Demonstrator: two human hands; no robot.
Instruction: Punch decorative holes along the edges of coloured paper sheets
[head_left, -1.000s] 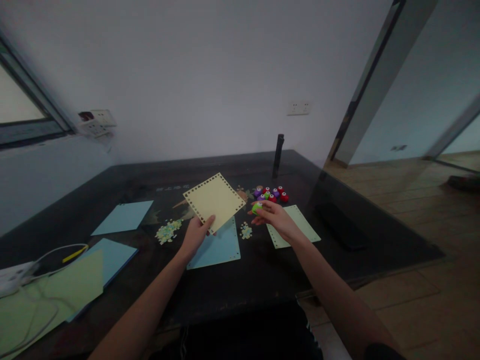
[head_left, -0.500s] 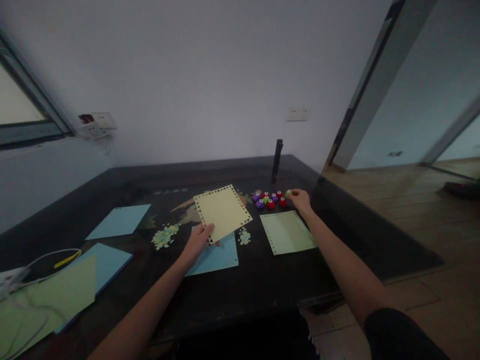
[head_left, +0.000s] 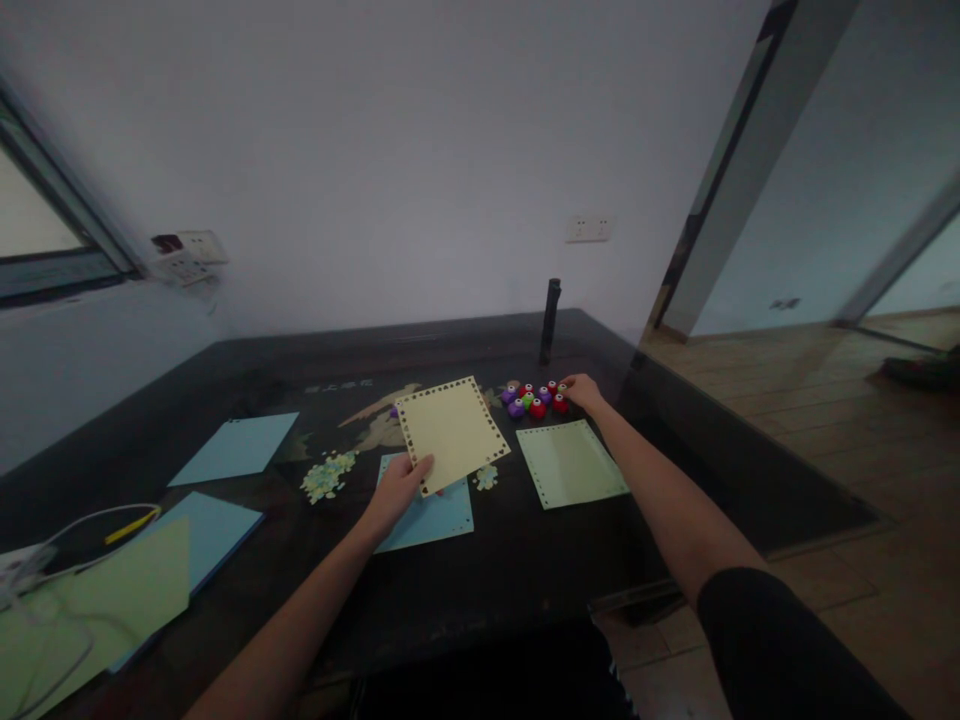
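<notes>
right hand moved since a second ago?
Yes. The right hand went from over the green sheet, beside the yellow sheet, outward to the far right end of the cluster of small punches.

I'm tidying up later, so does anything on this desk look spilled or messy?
Yes. Small paper scraps lie loose on the dark table left of the left hand, and a smaller pile sits under the yellow sheet it holds.

Matt yellow paper sheet (punched edges), glossy dark table, shiny plastic punches
</notes>
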